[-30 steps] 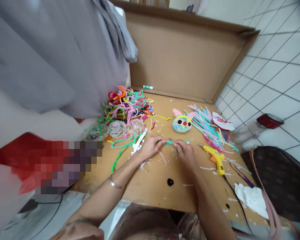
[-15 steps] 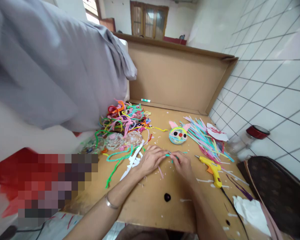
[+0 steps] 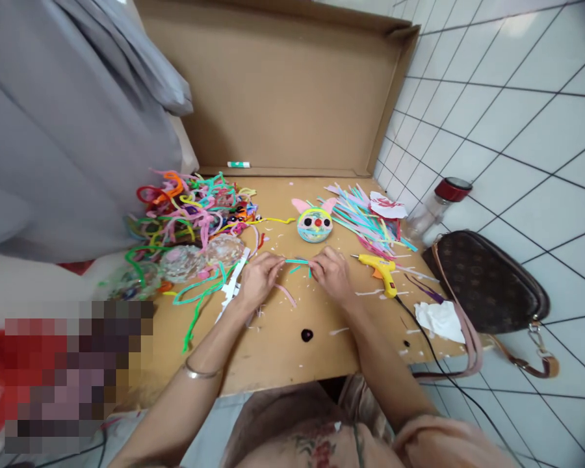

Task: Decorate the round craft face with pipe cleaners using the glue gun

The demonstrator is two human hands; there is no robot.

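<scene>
Teal pipe cleaner (image 3: 296, 262) | low over the cardboard sheet (image 3: 283, 338), before the round face craft (image 3: 314, 224) | left hand (image 3: 257, 278) and right hand (image 3: 330, 273) each pinch one end

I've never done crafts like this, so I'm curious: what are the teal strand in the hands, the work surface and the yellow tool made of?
The teal strand, pinched between the left hand and right hand, looks like a fuzzy pipe cleaner, probably fibre over wire. The work surface appears to be matte brown cardboard, with a folded-up back wall. The glue gun looks like smooth yellow plastic.
</scene>
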